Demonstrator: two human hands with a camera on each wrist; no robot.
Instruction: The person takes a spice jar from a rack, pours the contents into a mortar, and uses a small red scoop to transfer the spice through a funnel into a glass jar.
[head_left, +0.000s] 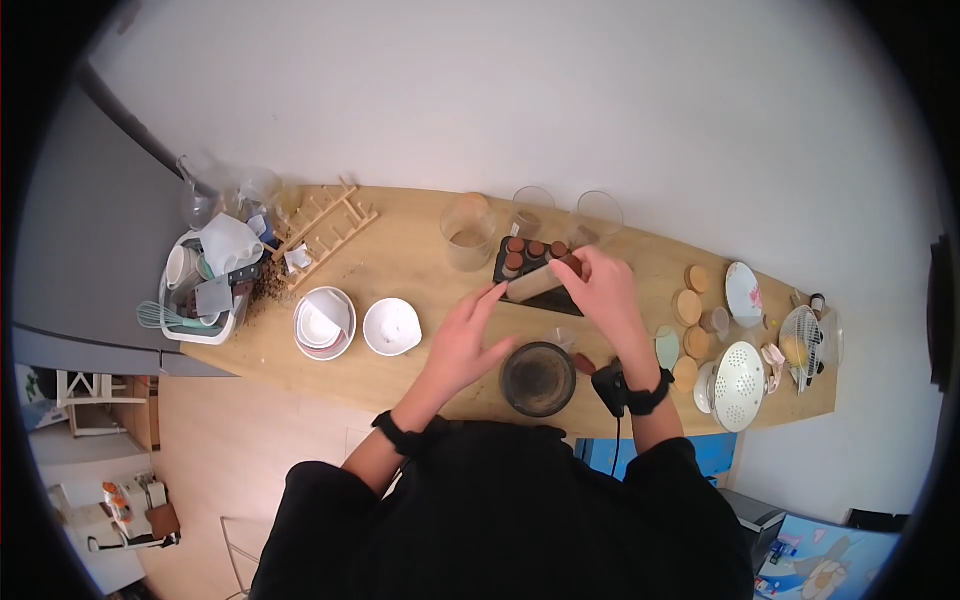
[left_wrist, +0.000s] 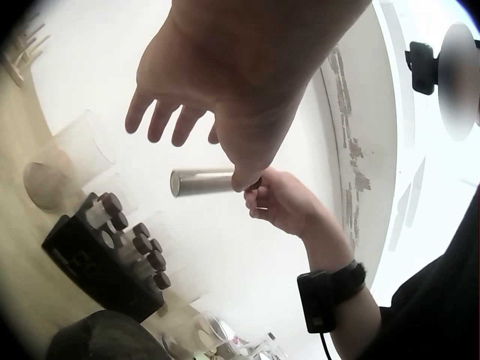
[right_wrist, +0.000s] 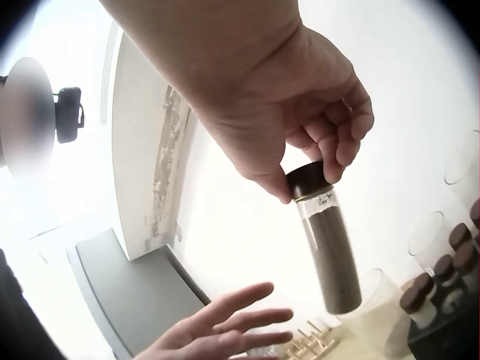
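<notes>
My right hand (head_left: pixel 607 290) pinches the dark brown cap (right_wrist: pixel 309 181) of a slim clear spice jar (right_wrist: pixel 334 259) between thumb and fingers. Grey-brown powder fills most of the jar, which is held tilted above a black rack (left_wrist: pixel 86 259). Several similar capped jars (left_wrist: pixel 140 247) stand in that rack. Fingers spread and holding nothing, my left hand (head_left: pixel 462 345) is beside the jar's lower end in the head view. In front of the rack sits a round dark bowl (head_left: pixel 538 378).
Clear glass containers (head_left: pixel 467 240) stand behind the rack. To the left are white bowls (head_left: pixel 392 327), a wooden drying rack (head_left: pixel 325 235) and a crowded white basin (head_left: pixel 205 330). Round wooden lids (head_left: pixel 687 305) and a white colander (head_left: pixel 740 385) lie on the right.
</notes>
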